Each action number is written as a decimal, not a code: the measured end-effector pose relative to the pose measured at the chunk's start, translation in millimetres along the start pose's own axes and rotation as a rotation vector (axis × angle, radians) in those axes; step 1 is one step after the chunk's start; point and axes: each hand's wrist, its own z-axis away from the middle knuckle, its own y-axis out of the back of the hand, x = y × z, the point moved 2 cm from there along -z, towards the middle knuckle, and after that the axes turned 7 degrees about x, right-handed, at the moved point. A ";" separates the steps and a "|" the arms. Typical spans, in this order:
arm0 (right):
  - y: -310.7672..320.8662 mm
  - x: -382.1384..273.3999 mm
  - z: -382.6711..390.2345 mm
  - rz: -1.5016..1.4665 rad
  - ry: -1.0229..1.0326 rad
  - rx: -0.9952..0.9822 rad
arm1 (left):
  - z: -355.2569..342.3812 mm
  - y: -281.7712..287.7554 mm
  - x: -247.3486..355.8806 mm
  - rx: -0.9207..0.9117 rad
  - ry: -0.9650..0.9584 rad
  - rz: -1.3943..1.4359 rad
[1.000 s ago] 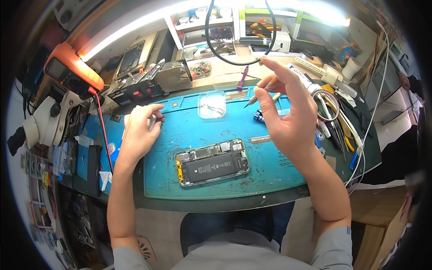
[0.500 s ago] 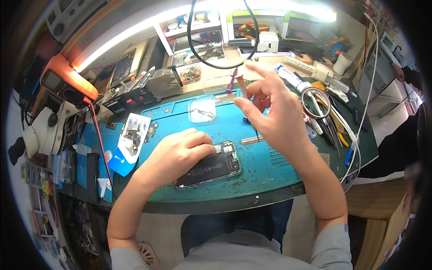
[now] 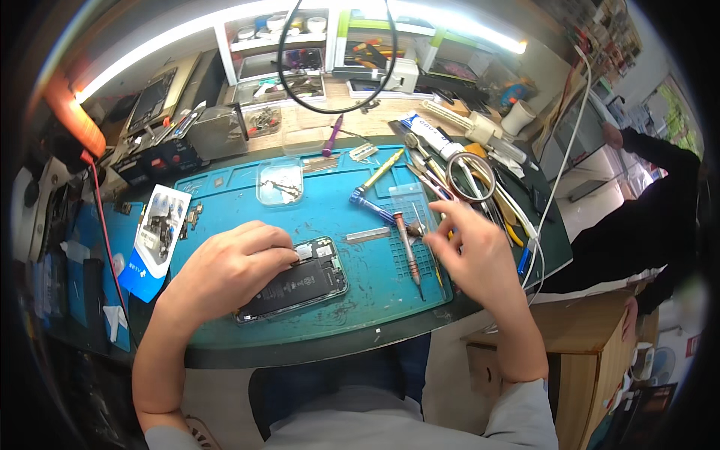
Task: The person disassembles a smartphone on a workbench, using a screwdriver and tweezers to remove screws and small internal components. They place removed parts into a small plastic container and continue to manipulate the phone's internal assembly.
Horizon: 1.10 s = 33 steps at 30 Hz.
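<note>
An opened smartphone (image 3: pixel 300 289), its black battery and metal parts bare, lies on the blue repair mat (image 3: pixel 300 217). My left hand (image 3: pixel 232 266) rests over its left side, fingers curled together and fingertips at the upper inside edge; what they pinch, if anything, is hidden. To the right, my right hand (image 3: pixel 480 247) hovers over the mat's right end, thumb and forefinger apart with nothing seen between them. Just left of its fingertips is a screwdriver (image 3: pixel 409 251) with a copper-coloured handle, lying on the mat. A blue-and-yellow pen-shaped tool (image 3: pixel 367 201) lies beyond it.
A clear tray (image 3: pixel 279 184) of small parts sits at the mat's back. Tweezers and pliers crowd the right side by a tape roll (image 3: pixel 471 177). A white parts card (image 3: pixel 161 232) lies left. A black cable loop (image 3: pixel 337 109) hangs ahead. Another person (image 3: pixel 637 217) stands at right.
My right hand has come down and nearer from its raised position, and the screwdriver it held now lies on the mat. My left hand stays at the phone. The whole view has shifted.
</note>
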 end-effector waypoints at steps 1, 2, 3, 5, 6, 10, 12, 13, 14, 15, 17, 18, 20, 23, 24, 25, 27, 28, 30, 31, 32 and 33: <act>-0.5 -1.7 6.9 -0.018 -0.033 -0.077 | -0.2 -0.9 0.0 0.014 0.004 0.023; -4.3 -0.9 13.0 0.095 0.100 -0.016 | -2.8 -2.5 0.2 0.030 0.010 0.046; -4.8 -3.3 14.5 0.053 0.075 -0.018 | -2.5 -2.5 -0.4 0.040 0.020 0.061; -0.6 -5.8 12.1 -0.031 0.026 -0.023 | 2.2 -1.4 -0.6 0.039 0.031 0.057; 4.6 -0.4 8.3 -0.094 0.061 -0.001 | 3.1 -1.4 -1.6 0.044 0.028 0.060; 4.9 11.0 4.3 -1.122 -0.321 -0.189 | 7.0 -1.1 -5.4 0.065 0.044 0.085; -10.6 -11.7 7.9 -1.025 -0.164 -0.260 | 7.4 -3.1 -5.4 0.083 0.089 0.099; -14.0 -30.3 9.5 -0.902 -0.130 -0.278 | 6.4 -3.1 -3.8 0.096 0.114 0.103; -17.2 -37.4 3.6 -0.755 0.112 -0.325 | 5.2 -2.4 -0.9 0.109 0.140 0.106; -21.7 -43.1 -2.6 -0.601 0.347 -0.368 | 5.2 -3.3 1.1 0.120 0.165 0.111; -38.0 -57.3 -6.8 -0.329 0.662 -0.239 | 7.9 -7.0 2.2 0.148 0.192 0.097; -45.9 -61.5 -6.0 -0.295 0.690 -0.205 | 9.5 -8.7 2.0 0.163 0.208 0.092; -57.8 -63.4 -7.3 -0.278 0.785 -0.141 | 9.0 -8.2 2.8 0.161 0.226 0.114; -62.4 -61.9 -11.5 -0.295 0.835 -0.179 | 12.1 -6.4 4.5 0.164 0.280 0.141; -63.9 -59.6 -10.8 -0.283 0.829 -0.179 | 13.1 -5.9 5.0 0.166 0.299 0.150; -64.5 -59.1 -11.7 -0.280 0.824 -0.188 | 13.7 -5.5 5.0 0.165 0.316 0.160; -64.2 -60.1 -13.3 -0.273 0.810 -0.200 | 13.9 -5.0 5.2 0.159 0.344 0.183; -64.7 -60.3 -13.8 -0.274 0.805 -0.207 | 13.7 -4.8 5.5 0.160 0.348 0.184; -65.4 -60.9 -15.0 -0.273 0.795 -0.219 | 13.0 -4.4 5.6 0.163 0.354 0.185; -65.5 -61.5 -15.4 -0.273 0.792 -0.219 | 12.9 -4.4 5.3 0.163 0.355 0.188; -65.8 -62.0 -15.5 -0.273 0.788 -0.219 | 13.0 -4.5 5.3 0.162 0.357 0.191; -65.7 -62.3 -15.8 -0.273 0.786 -0.218 | 12.6 -4.4 5.3 0.162 0.358 0.193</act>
